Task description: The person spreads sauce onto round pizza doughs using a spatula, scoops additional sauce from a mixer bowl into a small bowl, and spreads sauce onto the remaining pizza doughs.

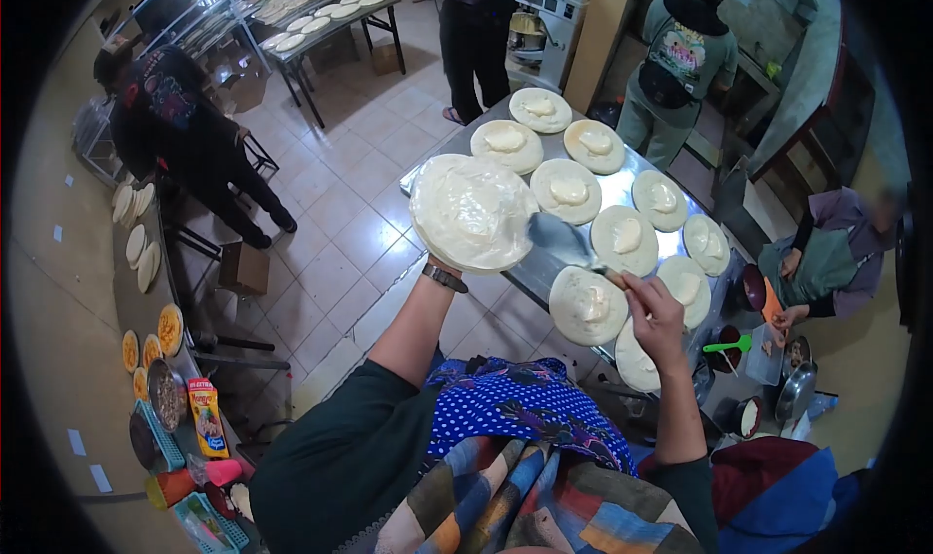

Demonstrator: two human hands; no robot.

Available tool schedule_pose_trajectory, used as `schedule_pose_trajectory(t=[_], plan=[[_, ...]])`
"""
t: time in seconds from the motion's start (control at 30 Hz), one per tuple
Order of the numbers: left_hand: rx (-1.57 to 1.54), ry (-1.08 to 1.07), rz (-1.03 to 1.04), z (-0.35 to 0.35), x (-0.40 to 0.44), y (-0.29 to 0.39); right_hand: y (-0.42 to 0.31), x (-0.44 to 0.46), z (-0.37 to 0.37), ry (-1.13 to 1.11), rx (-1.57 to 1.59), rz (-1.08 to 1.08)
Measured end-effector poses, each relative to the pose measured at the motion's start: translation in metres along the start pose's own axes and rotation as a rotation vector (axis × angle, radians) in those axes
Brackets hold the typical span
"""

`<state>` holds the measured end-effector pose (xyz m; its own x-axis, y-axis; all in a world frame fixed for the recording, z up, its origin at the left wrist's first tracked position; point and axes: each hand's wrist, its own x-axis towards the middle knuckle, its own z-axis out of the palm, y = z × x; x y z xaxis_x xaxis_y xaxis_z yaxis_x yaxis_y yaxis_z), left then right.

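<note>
In my left hand [440, 263], raised over the near-left edge of the metal table, rests a flat dough round [471, 212] coated in glossy white spread. Most of that hand is hidden beneath the round. My right hand [655, 319] grips the handle of a spatula [569, 243], whose blurred wide blade is close to the round's right edge; whether they touch I cannot tell. Several other dough rounds [566, 191] lie on the metal table [525, 277], each with a dollop of white spread in its middle. One dough round [587, 306] lies just below the spatula.
A person [841, 253] works at the right beside bowls and a green-handled utensil [729, 344]. Other people stand at left and back. The left counter [136, 292] holds topped rounds and a yellow pack [206, 418]. A back table [335, 34] carries more rounds; a mixer [547, 24] stands behind.
</note>
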<state>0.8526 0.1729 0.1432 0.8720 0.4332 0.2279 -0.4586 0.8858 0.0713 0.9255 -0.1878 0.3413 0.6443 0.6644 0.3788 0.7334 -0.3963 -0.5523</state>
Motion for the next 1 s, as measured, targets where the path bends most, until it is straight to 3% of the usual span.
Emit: schedule_pose_trajectory(t=[0.1,0.27,0.3,0.33,0.4,0.47,0.57,0.7,0.87,1.0], plan=[[-0.031,-0.073,-0.08,-0.014,0.003,-0.019,-0.017,0.006,0.025,-0.048,0.0,-0.335],[-0.102,-0.211,-0.209,-0.041,-0.018,-0.049,-0.037,0.031,0.059,0.016,-0.131,-0.387],[-0.042,-0.254,-0.27,0.05,-0.029,-0.058,-0.037,0.038,0.06,0.036,-0.173,-0.364],[-0.045,-0.251,-0.272,0.047,-0.031,-0.057,-0.036,0.044,0.059,0.035,-0.175,-0.36],[0.121,0.146,-0.298,0.06,-0.03,-0.051,-0.033,0.059,0.057,0.099,-0.202,-0.257],[0.045,0.051,-0.294,0.061,-0.033,-0.056,-0.019,0.065,0.055,0.099,-0.212,-0.195],[0.061,0.113,-0.216,0.043,-0.029,-0.048,0.002,0.06,0.048,0.034,-0.19,0.002],[0.088,0.209,-0.115,0.015,-0.035,-0.025,0.031,0.014,0.052,-0.03,-0.056,0.063],[0.139,0.333,-0.061,-0.021,-0.039,-0.016,0.06,-0.049,0.045,-0.359,0.336,0.568],[0.169,0.414,-0.061,-0.049,-0.052,-0.034,0.069,-0.074,0.042,-0.234,0.565,0.819]])
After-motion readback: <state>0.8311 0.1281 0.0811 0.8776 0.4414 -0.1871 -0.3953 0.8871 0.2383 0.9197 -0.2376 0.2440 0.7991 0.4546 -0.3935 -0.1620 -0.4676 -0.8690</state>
